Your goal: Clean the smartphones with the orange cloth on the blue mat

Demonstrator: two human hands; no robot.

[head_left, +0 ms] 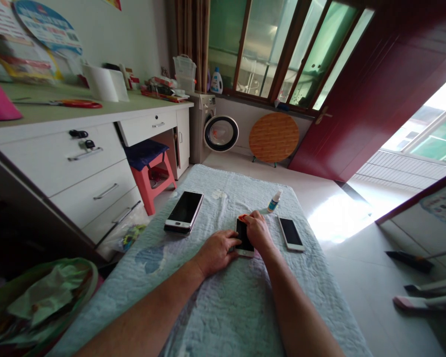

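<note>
A dark-screened phone (243, 239) lies flat on the pale blue quilted cloth (223, 307) between my hands. My left hand (217, 252) rests on the cloth with its fingers curled against the phone's left edge, holding it. Over the phone's upper right part, my right hand (257, 229) presses a small orange piece (242, 217) against the screen with closed fingers. A stack of larger white-edged phones (184, 211) sits to the left. Another white phone (290, 233) lies just right of my right hand. A small bottle with a blue label (274, 202) stands behind it.
A white desk with drawers (85, 168) runs along the left, with a pink stool (150, 171) under it. A green bag (40, 297) sits at lower left. Farther back are a washing machine (217, 131), a round wooden board (274, 137) and a dark red door (375, 89).
</note>
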